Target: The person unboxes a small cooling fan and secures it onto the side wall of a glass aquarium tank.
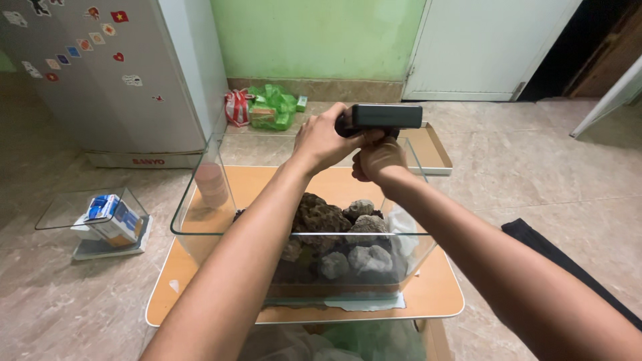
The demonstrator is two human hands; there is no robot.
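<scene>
Both forearms reach up from the lower frame over a glass tank (200, 200) of rocks (348, 234); left hand (324, 139) and right hand (378, 160) each grip a dark boxy device (386, 115) at upper centre

There is 1 view only, from a camera worn on the person's head. It looks forward and steeply down, from close range, along both forearms that enter from the near edge and meet at mid-frame. The glass tank (200, 200) on the low orange table (435, 294) fills the near centre, seen from above its near rim. Farther off, the view takes in tiled floor, a grey refrigerator (100, 80) at far left, a green wall (314, 37) at far centre and a white door (488, 47) at far right. With no 2nd view, nothing is shared.
</scene>
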